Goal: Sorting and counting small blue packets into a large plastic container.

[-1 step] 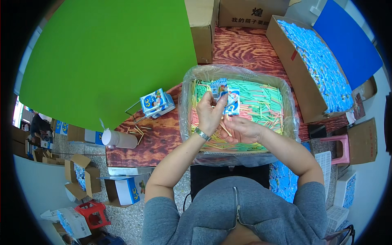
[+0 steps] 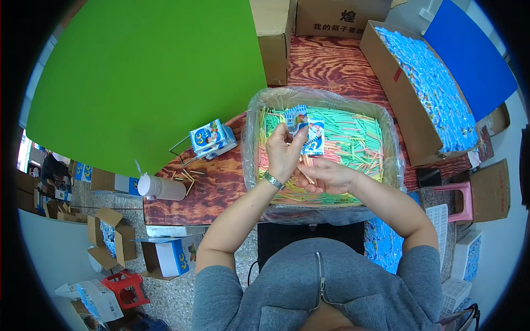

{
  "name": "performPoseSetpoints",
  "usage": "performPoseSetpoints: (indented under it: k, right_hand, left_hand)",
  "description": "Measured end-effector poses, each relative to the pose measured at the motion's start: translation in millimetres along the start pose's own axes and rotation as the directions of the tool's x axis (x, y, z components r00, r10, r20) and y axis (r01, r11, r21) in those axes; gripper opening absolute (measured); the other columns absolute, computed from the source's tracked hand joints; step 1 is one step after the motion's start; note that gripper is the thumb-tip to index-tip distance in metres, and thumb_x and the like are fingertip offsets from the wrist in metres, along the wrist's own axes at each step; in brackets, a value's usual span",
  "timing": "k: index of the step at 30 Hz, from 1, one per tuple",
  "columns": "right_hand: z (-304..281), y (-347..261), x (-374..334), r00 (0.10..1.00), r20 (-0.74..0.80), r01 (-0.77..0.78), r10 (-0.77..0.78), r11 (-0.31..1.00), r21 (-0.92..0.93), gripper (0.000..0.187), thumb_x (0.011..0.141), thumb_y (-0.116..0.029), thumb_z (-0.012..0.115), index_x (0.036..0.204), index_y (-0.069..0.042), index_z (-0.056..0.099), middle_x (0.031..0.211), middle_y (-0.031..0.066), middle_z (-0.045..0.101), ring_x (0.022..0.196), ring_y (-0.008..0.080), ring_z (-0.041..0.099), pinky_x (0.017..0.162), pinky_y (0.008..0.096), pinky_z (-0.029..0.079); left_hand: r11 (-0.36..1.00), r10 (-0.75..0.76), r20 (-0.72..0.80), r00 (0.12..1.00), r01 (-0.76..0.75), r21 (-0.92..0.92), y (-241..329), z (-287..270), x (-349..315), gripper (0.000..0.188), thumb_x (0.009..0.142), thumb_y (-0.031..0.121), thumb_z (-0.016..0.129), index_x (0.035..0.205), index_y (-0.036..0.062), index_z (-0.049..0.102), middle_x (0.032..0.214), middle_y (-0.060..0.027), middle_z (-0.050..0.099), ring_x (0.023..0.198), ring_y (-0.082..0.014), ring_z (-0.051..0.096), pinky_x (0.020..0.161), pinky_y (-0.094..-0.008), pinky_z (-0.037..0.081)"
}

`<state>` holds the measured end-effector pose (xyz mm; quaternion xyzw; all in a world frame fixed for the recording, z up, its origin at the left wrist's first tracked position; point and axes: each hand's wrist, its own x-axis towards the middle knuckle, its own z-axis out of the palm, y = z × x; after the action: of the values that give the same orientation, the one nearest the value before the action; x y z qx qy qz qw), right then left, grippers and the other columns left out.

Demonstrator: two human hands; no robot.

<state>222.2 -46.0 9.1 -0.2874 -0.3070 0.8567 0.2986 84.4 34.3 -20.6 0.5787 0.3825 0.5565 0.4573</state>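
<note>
Over a plastic-lined box point(image 2: 396, 160) full of thin green, pink and yellow sticks point(image 2: 353, 129), both of my hands work close together. My left hand point(image 2: 282, 154) is closed on small blue-and-white packets, its thumb pressing across them. One packet point(image 2: 296, 116) sticks out beyond the fingers, and another packet point(image 2: 316, 140) lies beside it. Just to the right, my right hand point(image 2: 332, 175) is closed round a few pale sticks point(image 2: 307, 170), which stand up between the two hands. Its fingertips are partly hidden.
Left of the box, a wire stand holds a stack of packets point(image 2: 210, 138). A white bottle point(image 2: 163, 188) stands near loose sticks. A long carton point(image 2: 406, 94) full of blue packets sits at the right. A green board point(image 2: 154, 77) covers the far left.
</note>
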Motion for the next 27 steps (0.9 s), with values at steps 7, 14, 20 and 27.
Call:
performPoseSetpoints:
  k: [7, 14, 20, 27]
  right_hand:
    - [25.3, -47.8, -31.0, 0.97, -0.243, -0.177, 0.015, 0.728, -0.663, 0.025, 0.101, -0.034, 0.05, 0.102, -0.009, 0.052, 0.079, 0.0034, 0.059, 0.069, 0.0121, 0.062, 0.054, 0.03, 0.045]
    - [47.2, -129.3, -49.0, 0.961, -0.019, -0.104, -0.275, -0.298, -0.949, 0.028, 0.094, -0.026, 0.058, 0.094, 0.0, 0.052, 0.07, 0.021, 0.06, 0.071, 0.0403, 0.062, 0.064, 0.0495, 0.045]
    - [61.9, -146.9, -27.9, 0.988, -0.152, -0.148, -0.032, -0.485, -0.862, 0.029, 0.093, -0.027, 0.059, 0.095, 0.002, 0.057, 0.075, 0.0217, 0.063, 0.076, 0.0403, 0.063, 0.068, 0.0495, 0.047]
    - [85.0, -154.5, -5.8, 0.986, -0.164, -0.126, 0.012, -0.59, -0.797, 0.04, 0.086, -0.032, 0.068, 0.104, 0.002, 0.058, 0.079, 0.0215, 0.066, 0.082, 0.0393, 0.065, 0.072, 0.0473, 0.051]
  left_hand:
    - [0.998, -0.041, 0.139, 0.99, 0.033, 0.06, 9.6, -30.0, -1.7, 0.035, 0.08, 0.022, 0.078, 0.071, 0.003, 0.051, 0.058, -0.0048, 0.054, 0.051, -0.0104, 0.049, 0.046, -0.0298, 0.04]
    - [0.813, 0.147, 0.322, 0.935, -0.299, 0.499, 46.3, -40.0, -11.3, 0.032, 0.076, 0.019, 0.081, 0.077, 0.0022, 0.054, 0.06, -0.0091, 0.058, 0.051, -0.0157, 0.055, 0.047, -0.0322, 0.042]
    - [0.766, 0.187, 0.36, 0.914, -0.365, 0.529, 44.8, -36.9, -13.4, 0.032, 0.076, 0.019, 0.08, 0.079, 0.0012, 0.054, 0.06, -0.0116, 0.057, 0.051, -0.0254, 0.057, 0.048, -0.0362, 0.043]
    - [0.721, 0.325, 0.396, 0.859, -0.496, 0.484, 42.8, -42.2, -12.6, 0.031, 0.076, 0.019, 0.08, 0.081, 0.0011, 0.055, 0.062, -0.0138, 0.059, 0.054, -0.0281, 0.059, 0.05, -0.0373, 0.045]
